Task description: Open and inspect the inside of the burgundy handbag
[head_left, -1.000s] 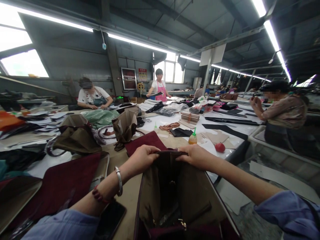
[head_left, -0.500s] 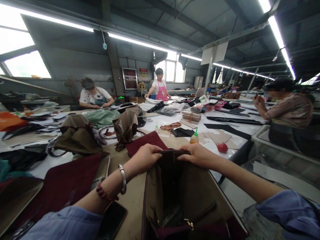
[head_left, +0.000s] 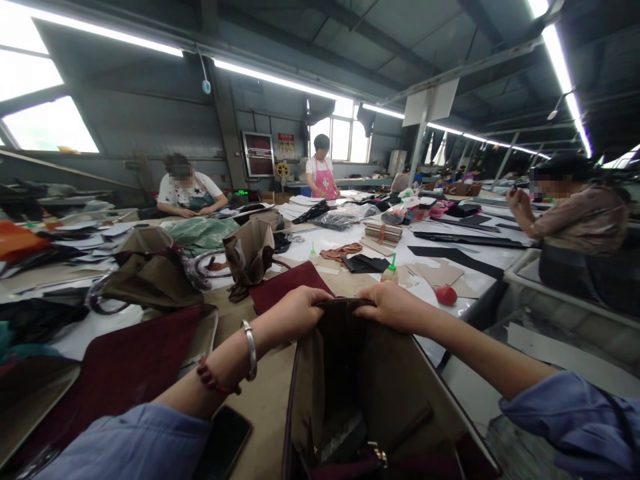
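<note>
A burgundy handbag (head_left: 395, 373) with a brown lining stands open before me, its inside facing up. My left hand (head_left: 297, 310) pinches the far rim on the left, thumb on the inner side. On the right part of that same rim, my right hand (head_left: 393, 307) is closed too, fingers over the edge. A gold-coloured metal fitting (head_left: 377, 453) shows low at the bag's near side. Beyond my left hand lies a burgundy panel (head_left: 287, 283). Below my left forearm rests a black phone (head_left: 225, 440).
Unfinished brown bags (head_left: 155, 273) and burgundy pieces (head_left: 140, 353) lie to the left. A glue bottle (head_left: 391, 267) with a green nozzle and a red round object (head_left: 446, 295) stand beyond my right hand. Co-workers sit or stand around the table; a white bin (head_left: 575, 313) is at right.
Both hands keep hold of the bag's rim, with only a slight shift of the arms. Across the table, the co-worker in the pink apron has drawn an outstretched arm inward.
</note>
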`<state>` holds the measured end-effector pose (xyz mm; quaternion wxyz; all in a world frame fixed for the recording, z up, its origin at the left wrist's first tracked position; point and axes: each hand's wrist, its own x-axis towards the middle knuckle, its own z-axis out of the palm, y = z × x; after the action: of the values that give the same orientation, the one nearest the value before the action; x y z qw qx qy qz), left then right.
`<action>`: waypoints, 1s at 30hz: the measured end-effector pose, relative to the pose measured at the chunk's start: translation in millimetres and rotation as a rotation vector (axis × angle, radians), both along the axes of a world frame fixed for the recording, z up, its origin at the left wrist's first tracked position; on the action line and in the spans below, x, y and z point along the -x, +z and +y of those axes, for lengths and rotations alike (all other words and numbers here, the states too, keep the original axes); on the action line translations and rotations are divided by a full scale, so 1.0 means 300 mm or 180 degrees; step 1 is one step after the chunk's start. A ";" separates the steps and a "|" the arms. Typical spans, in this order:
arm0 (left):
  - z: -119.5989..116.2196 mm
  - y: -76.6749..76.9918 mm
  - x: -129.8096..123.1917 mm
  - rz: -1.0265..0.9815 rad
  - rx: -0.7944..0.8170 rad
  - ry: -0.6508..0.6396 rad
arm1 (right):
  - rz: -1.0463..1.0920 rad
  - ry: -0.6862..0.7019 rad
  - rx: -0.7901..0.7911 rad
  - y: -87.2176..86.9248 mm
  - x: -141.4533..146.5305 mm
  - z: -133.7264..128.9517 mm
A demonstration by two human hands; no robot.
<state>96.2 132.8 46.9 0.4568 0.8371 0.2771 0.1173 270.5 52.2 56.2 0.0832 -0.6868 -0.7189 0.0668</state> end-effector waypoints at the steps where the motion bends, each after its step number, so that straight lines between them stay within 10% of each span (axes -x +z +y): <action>1: 0.003 -0.004 -0.001 0.0019 0.0039 0.0008 | -0.0010 -0.0035 0.0017 0.001 0.001 -0.001; 30: 0.039 -0.043 -0.017 -0.0101 -0.0110 -0.0123 | 0.0163 0.0195 0.0098 -0.018 0.001 0.061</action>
<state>101.3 144.4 34.1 0.4489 0.8481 0.2515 0.1265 270.0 70.4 50.8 0.0890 -0.6637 -0.7362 0.0979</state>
